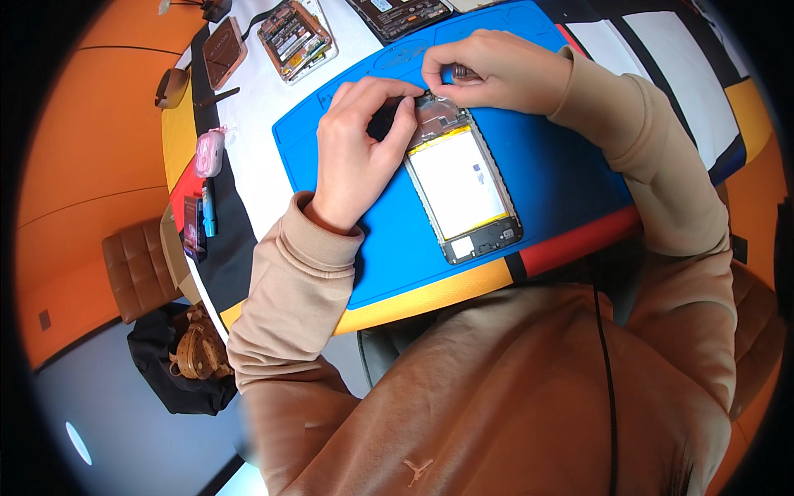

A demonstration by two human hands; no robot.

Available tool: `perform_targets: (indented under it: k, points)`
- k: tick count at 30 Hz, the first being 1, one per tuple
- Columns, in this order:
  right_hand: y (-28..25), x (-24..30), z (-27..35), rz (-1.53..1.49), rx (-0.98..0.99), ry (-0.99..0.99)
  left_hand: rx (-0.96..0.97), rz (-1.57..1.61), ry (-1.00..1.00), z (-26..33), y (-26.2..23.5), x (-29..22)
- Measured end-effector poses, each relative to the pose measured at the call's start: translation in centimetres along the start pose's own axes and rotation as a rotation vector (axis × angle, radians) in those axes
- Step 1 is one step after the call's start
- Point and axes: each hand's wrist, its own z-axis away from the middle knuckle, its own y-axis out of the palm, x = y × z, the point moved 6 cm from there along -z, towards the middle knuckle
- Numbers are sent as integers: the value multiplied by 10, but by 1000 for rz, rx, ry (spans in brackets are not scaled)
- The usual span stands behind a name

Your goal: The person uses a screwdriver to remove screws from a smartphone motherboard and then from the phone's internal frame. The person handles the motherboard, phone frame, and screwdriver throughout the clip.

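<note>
phone: opened smartphone (pixel 463 186), back cover off, flat on the blue work mat (pixel 562 165), long axis running away from the person. White battery fills the middle; board end at the top, under both hands.
why flat on the mat: likely so it doesn't slide and the top end sits square to both hands.
left hand: left hand (pixel 356 145) curled over the phone's top-left corner, thumb and forefinger pressed close, pinching a small dark part at the frame edge. Looks like it steadies that end.
right hand: right hand (pixel 496 70) just above the top edge, fingertips nipped together on a small dark piece; can't tell what it is.
around: second stripped phone (pixel 295 39) and a brown back cover (pixel 223 51) at the far side of the table, well apart. Pink case (pixel 209 153) at the left edge.
</note>
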Motion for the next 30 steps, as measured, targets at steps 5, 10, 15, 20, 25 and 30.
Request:
perform_targets:
  k: [5, 10, 15, 20, 25, 30]
  points:
    - [-26, 0, -6, -15, -261, -119, 3, -9, 3, 0, 0, 0]
    - [-52, -27, -2, -73, -221, 204, -1, 17, 12, 1, 1, 1]
    - [-55, -44, 3, -32, -248, 369, -10, 28, 19, 2, 1, 2]
    - [-58, -38, 0, -534, -449, 374, 29, 40, 5, 2, 3, 2]
    - [-53, 7, 5, -615, -545, 285, 129, -79, 148, 3, 6, -8]
    - [-43, 40, -1, -245, -508, -57, 155, -109, 169, 3, 9, -10]
